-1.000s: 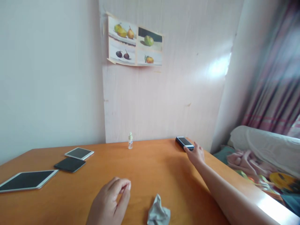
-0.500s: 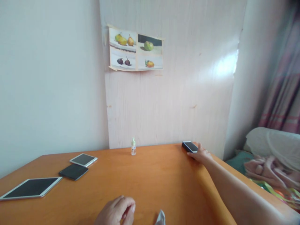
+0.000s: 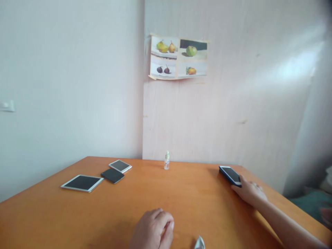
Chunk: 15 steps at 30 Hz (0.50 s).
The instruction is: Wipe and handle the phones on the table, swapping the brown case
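Note:
At the table's far right, my right hand (image 3: 250, 192) grips the near end of a white-fronted phone (image 3: 231, 175), thumb on one side and fingers on the other. The phone lies screen up on the wood, with a dark blue layer beneath it, a case or a second device; I cannot tell which. My left hand (image 3: 155, 229) rests closed at the bottom middle, fingers curled in; whatever they might hold is hidden. To its right, a pale pointed tip (image 3: 199, 243) of something, maybe cloth, pokes up at the lower edge.
On the left of the orange wooden table (image 3: 145, 193) lie a white tablet (image 3: 82, 183), a dark tablet (image 3: 112, 175) and a smaller white one (image 3: 120, 166), the last two touching. A small clear bottle (image 3: 166, 161) stands near the back edge. Fruit pictures (image 3: 178, 57) hang behind.
My view has turned left. My right hand has drawn the phone from the back edge toward me. The left hand stays closed; tablets and bottle keep their places on the table.

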Tool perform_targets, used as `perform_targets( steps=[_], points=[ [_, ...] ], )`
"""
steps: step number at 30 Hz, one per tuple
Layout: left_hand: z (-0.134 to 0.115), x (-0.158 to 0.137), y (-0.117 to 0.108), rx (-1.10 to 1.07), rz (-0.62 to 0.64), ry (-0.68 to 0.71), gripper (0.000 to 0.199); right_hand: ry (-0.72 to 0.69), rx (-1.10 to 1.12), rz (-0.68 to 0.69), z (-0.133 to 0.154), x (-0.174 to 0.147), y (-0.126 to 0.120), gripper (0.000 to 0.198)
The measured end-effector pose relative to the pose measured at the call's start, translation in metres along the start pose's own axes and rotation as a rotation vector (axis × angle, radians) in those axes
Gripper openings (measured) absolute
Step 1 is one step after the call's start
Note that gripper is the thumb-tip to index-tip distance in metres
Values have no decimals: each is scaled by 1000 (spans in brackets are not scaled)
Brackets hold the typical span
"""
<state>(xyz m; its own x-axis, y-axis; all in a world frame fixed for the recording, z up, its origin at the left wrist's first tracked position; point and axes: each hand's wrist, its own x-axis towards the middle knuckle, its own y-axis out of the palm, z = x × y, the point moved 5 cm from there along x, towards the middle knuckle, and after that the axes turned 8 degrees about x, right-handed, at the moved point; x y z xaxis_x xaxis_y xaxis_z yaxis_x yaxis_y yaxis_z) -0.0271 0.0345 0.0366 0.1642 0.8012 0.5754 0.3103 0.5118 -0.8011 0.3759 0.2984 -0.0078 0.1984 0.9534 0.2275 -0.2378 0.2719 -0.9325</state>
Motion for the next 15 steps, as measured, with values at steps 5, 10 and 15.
perform_targets(
  steps=[5,10,15],
  points=[
    [-8,1,-5,-26,-39,-66,14,-255,98,53,7,-37,21,78],
    [-13,2,-8,-53,-145,-57,8,-447,260,120,62,-82,33,79],
    [-10,3,-5,-52,-229,-54,2,-626,342,194,147,-121,39,80]
  ],
)
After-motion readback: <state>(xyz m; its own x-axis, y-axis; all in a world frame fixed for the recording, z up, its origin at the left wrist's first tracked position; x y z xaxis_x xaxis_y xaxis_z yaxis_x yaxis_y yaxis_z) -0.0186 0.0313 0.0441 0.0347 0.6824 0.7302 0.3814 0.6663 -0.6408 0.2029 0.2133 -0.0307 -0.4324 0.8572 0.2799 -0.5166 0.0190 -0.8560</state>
